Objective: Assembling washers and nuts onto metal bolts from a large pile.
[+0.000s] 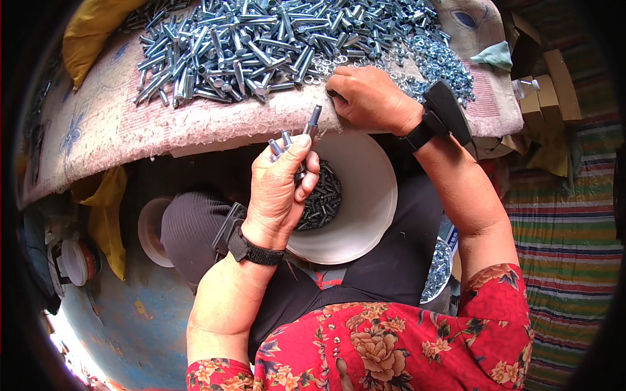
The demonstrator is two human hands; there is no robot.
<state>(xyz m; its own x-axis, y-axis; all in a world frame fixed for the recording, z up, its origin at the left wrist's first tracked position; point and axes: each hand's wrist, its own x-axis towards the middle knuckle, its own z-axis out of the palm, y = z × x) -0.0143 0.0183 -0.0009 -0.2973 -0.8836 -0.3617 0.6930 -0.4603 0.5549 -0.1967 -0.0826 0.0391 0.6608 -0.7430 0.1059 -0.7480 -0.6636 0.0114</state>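
Bolts [315, 116], silvery and threaded, jut above my left fingers [301, 146], which grip them, hiding their lower ends; whether my curled right fingers [338, 86] hold anything, I can't tell from here.

A red flower-printed top [381, 352] is worn with dark trousers [417, 238] and black wrist straps [262, 251]

Silvery bolts [314, 117]; red floral shirt [417, 339].
We record tan blooms on the shirt; a floor sheet [567, 260] striped green, red, yellow and blue; cloth [111, 120] in faded pink and cream with blue motifs; a white bucket [372, 202]; dark grey screws [325, 207]; yellow fabric [94, 32]; black wrist straps [264, 253].
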